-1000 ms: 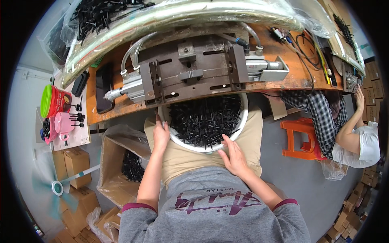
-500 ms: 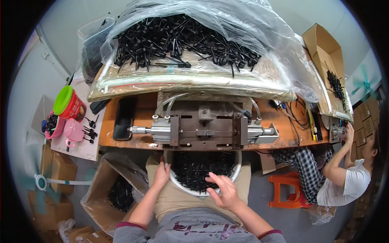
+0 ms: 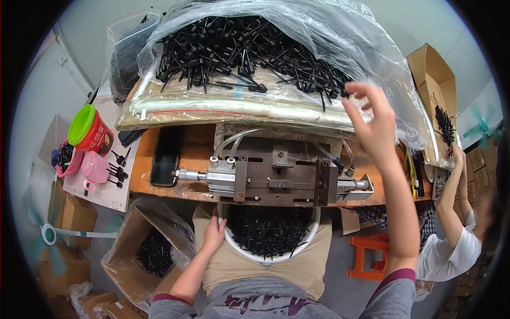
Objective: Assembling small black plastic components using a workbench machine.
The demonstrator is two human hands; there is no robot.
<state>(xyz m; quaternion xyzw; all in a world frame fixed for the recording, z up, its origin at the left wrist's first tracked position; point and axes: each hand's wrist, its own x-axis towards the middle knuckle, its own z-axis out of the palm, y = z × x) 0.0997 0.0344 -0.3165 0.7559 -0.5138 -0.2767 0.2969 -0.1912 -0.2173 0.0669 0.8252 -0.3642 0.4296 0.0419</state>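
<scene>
- Here's the right hand [image 3: 376, 119], raised above the surface [image 3: 141, 173], with the pile [image 3: 239, 48] just to its left and reaching away left and far.
- Its fingertips point left, at the pile's right end; touching or just short of it, I cannot tell from this angle.
- The pile's long axis runs left to right, and the right hand is at the right end of it, clearly nearer than the left hand [image 3: 214, 234], low down on the near side.
- Right hand: fingers bent, thumb well apart from them, nothing visible between.
- Left hand: down at the left rim of the tub [image 3: 315, 228], its fingers partly hidden, so whether it is clamped on that rim I cannot tell.
- And look at that pile: all black, thin stems with chunky heads, tangled at every angle on the wrapped tray [image 3: 297, 112], clear film [image 3: 382, 58] draped round its far and right sides.
- One part at the near edge lies almost left to right, head to the right; farther right, another points its stem near, toward the tray's rim.
- Down in the tub, more black parts [image 3: 271, 228], thin and crowded, set between the person's thighs.
- Between tub and pile stands the fixture [image 3: 281, 173], a brown plate with silver cylinders and clear hoses at both ends.
</scene>
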